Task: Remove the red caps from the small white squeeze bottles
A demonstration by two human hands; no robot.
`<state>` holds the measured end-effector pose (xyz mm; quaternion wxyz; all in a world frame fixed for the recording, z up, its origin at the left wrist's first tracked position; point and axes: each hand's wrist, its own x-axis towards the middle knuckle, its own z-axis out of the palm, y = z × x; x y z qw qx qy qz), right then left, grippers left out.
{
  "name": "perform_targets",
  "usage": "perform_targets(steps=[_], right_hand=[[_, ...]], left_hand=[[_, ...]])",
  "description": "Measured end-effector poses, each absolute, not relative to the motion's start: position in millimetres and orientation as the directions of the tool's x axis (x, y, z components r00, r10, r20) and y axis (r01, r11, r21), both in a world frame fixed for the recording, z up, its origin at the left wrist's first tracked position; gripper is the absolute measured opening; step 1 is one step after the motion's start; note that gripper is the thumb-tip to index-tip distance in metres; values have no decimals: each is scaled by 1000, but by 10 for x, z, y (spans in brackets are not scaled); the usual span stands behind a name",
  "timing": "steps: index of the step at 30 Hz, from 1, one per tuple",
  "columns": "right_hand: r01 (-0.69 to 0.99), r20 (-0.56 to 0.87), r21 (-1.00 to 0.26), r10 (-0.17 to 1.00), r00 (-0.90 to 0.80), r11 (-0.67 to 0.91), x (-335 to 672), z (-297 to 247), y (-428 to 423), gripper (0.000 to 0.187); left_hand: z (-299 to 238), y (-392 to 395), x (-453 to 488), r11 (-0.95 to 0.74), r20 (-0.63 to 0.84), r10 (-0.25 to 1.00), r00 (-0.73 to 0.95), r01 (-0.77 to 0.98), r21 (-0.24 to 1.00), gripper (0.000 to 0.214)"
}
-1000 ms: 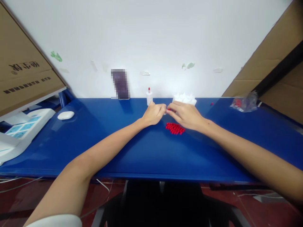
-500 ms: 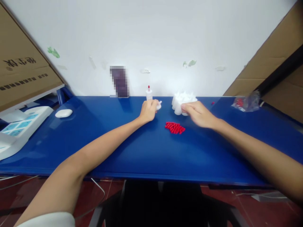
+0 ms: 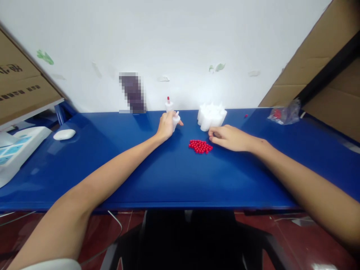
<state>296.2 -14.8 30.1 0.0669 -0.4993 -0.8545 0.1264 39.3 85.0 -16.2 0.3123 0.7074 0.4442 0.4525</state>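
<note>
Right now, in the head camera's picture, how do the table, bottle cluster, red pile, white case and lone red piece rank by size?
Largest to smallest, as they look:
1. Table
2. Bottle cluster
3. Red pile and white case: too alike to rank
4. Lone red piece

One view on my feed: head-worn, facing forward and angled down. I look across the blue worktop from its near edge to the white wall behind. Coverage wide; left hand and right hand near mid-frame, at middle range. Bottom strip takes in red tiled floor.
</note>
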Motion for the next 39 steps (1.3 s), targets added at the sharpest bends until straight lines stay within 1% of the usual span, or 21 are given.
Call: perform_targets(steps=[5,9,12,16,20,23,27,31,33,36,37,39], right_hand=[[826,0,-299,866,-500,477,2989,339,-137,18],[809,14,-322,857,-516,492,2991,334,-137,21],[794,7,-355,851,-525,493,2971,326,-145,18],[783,-14,-399,850,-526,478,2948,325,-153,13],[773,-21,-425,849,-529,471,2950,324,-153,11],[765,-14,-428,843,-538,481,2946,315,-157,10],[776,-13,-415,849,-528,476,2928,321,-173,15],[788,20,-369,852,-523,492,2978,404,-168,34],[843,12,-320,891,-453,433,3038,458,-150,40],[935,-36,-236,959,-281,265,3132,497,-111,42],[951,-33,-211,971,-237,225,3155,491,-98,43],[964,21,-181,980,-196,196,3184,454,-71,39]], left_hand=[[-155,814,405,-361,333,932,141,310,879,57],[-125,773,417,-336,295,939,178,290,896,60],[-101,754,429,-343,288,932,221,277,898,59],[-80,745,434,-363,316,928,199,285,887,55],[-64,723,433,-382,332,918,215,263,886,52],[-50,697,441,-365,315,921,228,226,903,53],[-35,669,445,-345,292,921,258,192,919,58],[-35,659,433,-376,313,904,293,189,907,58],[-42,659,431,-387,317,892,321,184,903,58],[-57,656,437,-393,317,883,347,177,902,61],[-62,654,441,-390,312,884,347,182,903,62],[-72,649,450,-387,304,888,345,203,899,65]])
